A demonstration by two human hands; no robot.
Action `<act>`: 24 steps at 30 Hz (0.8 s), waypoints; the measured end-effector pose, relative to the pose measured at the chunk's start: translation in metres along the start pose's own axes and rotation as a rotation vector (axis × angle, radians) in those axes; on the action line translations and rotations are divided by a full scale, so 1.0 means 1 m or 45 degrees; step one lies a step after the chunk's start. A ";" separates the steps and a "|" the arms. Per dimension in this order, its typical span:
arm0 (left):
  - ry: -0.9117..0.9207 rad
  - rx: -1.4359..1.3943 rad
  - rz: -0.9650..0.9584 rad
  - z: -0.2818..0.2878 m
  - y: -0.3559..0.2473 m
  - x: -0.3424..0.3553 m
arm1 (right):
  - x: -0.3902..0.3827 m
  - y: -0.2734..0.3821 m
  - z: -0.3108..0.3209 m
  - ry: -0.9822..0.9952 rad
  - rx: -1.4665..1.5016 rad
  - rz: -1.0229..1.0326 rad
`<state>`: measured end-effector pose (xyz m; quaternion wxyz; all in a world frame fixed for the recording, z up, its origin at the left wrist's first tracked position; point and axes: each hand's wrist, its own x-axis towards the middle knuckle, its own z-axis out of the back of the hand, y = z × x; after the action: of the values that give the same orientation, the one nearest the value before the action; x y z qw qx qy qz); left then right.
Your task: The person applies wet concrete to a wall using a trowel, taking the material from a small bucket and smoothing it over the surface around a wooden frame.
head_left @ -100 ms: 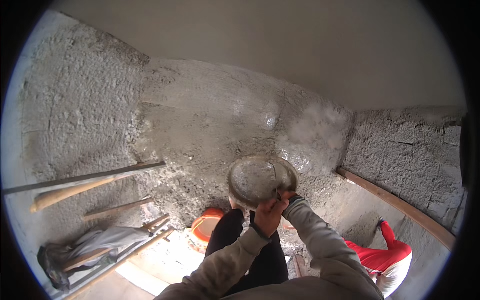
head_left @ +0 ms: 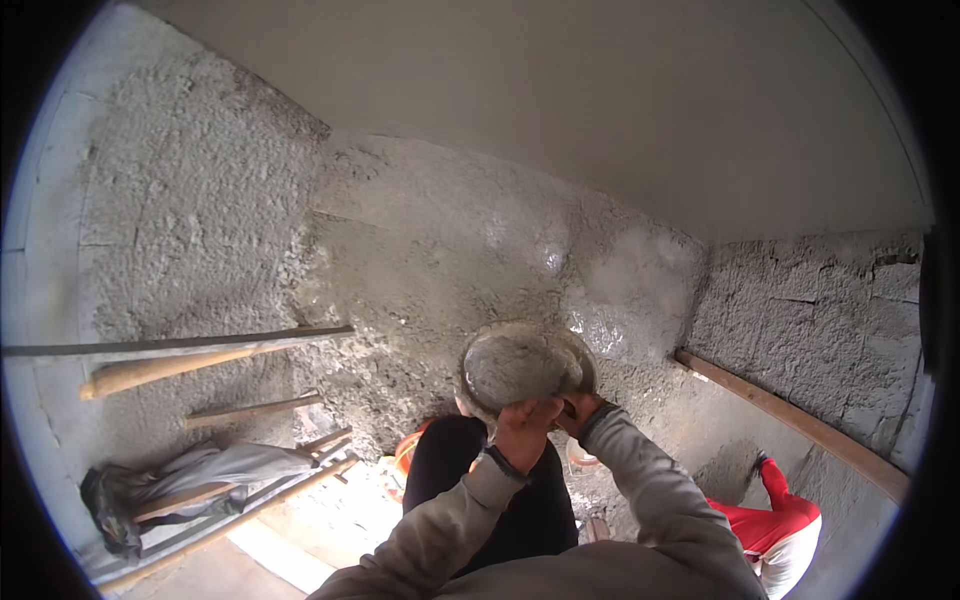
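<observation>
A round basin [head_left: 465,375] of wet grey mortar [head_left: 515,365] is in front of my knees, close to the rough wall. My left hand [head_left: 525,432] is closed at the basin's near rim, fingers curled. Beside it and touching it, my right hand [head_left: 580,410] is closed too, its fingers partly in shadow. What they grip is hidden behind the fingers. The mortar looks lumpy and heaped toward the middle.
Rough mortar-coated walls [head_left: 420,250] surround me. Wooden boards [head_left: 270,340] and a grey cloth [head_left: 210,475] are at left; a long plank [head_left: 800,425] leans at right. An orange bucket [head_left: 405,450] shows behind my knee. A person in red [head_left: 765,525] bends at lower right.
The thin dark line that crossed the basin above my hands no longer shows. The mortar looks more heaped. My left hand has shifted slightly left, and my knee covers more of the orange bucket.
</observation>
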<state>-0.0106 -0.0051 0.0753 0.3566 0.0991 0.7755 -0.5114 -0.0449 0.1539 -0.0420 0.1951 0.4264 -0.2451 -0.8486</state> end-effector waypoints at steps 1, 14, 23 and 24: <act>0.009 -0.056 0.033 0.008 -0.030 -0.006 | -0.008 0.028 0.029 -0.042 0.102 -0.012; 0.027 -0.593 0.101 0.107 -0.182 -0.044 | -0.055 0.208 0.067 -0.112 0.025 -0.024; 0.391 -0.399 0.045 0.142 -0.285 -0.009 | -0.008 0.166 0.065 -0.529 1.152 -0.100; 0.340 -0.361 0.059 0.147 -0.289 0.003 | -0.029 0.171 0.073 -0.520 1.446 -0.095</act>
<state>-0.0963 -0.2653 0.2497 0.2725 0.1327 0.8777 -0.3712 -0.0675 0.0502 0.1131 -0.1439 0.3006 -0.6772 -0.6560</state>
